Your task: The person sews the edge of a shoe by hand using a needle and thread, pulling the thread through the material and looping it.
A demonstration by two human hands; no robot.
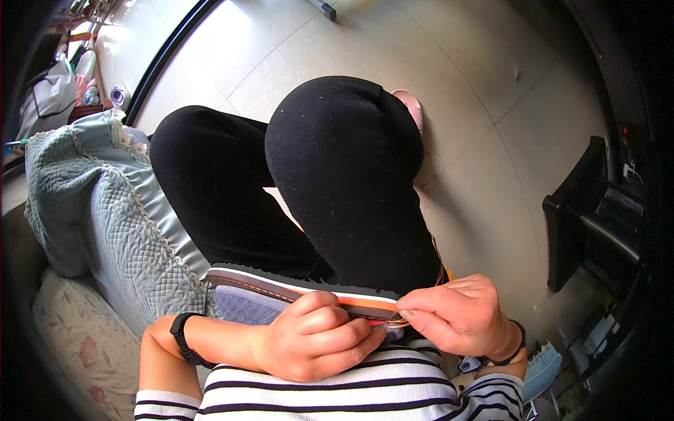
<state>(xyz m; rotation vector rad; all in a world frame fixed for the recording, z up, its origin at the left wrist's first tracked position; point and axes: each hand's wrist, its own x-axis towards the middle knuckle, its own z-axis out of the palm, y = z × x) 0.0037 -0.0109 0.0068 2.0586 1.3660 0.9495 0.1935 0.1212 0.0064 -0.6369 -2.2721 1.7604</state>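
Observation:
A slipper (242,277) lies on its side across my lap. Its thick layered sole shows brown, orange and white bands, with a line of stitching along the brown one, and a blue-grey textured fabric part faces me. My left hand (319,340) is closed over its near side, fingers curled. At the slipper's right end, my right hand (456,316) pinches thumb and forefinger together against the sole's edge. Thin orange-brown thread (398,323) loops just below those fingertips. Whether a needle is between them is hidden.
My knees in black trousers (344,147) rise beyond the slipper. A pale blue quilted cover (133,217) lies at the left, over a floral cloth (84,344). On the tiled floor (484,154) at right stands a black stool-like object (579,217). A pink slipper (409,109) shows past my knee.

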